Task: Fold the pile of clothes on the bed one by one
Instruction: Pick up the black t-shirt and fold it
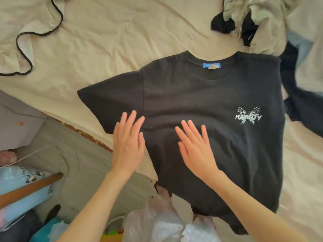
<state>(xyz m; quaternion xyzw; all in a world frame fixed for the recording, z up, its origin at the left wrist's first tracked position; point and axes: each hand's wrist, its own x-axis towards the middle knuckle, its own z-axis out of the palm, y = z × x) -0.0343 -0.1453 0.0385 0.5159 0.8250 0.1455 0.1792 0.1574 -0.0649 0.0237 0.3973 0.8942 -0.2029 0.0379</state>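
Two bare hands are lying flat, fingers spread, holding nothing: the left hand (pixel 128 142) at the sleeve seam, the right hand (pixel 195 147) on the chest of a black T-shirt (pixel 209 102) lying face-up on the cream bed (pixel 113 41); a clothes pile (pixel 253 18) is sitting beyond its collar.

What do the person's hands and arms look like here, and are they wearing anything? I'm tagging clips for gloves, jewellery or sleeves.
Both are bare. The left hand and right hand show no gloves, rings, watch or bracelet, and both forearms are uncovered up to the frame edge, with no sleeve in sight. Nails look short and unpainted, though the picture is slightly soft.
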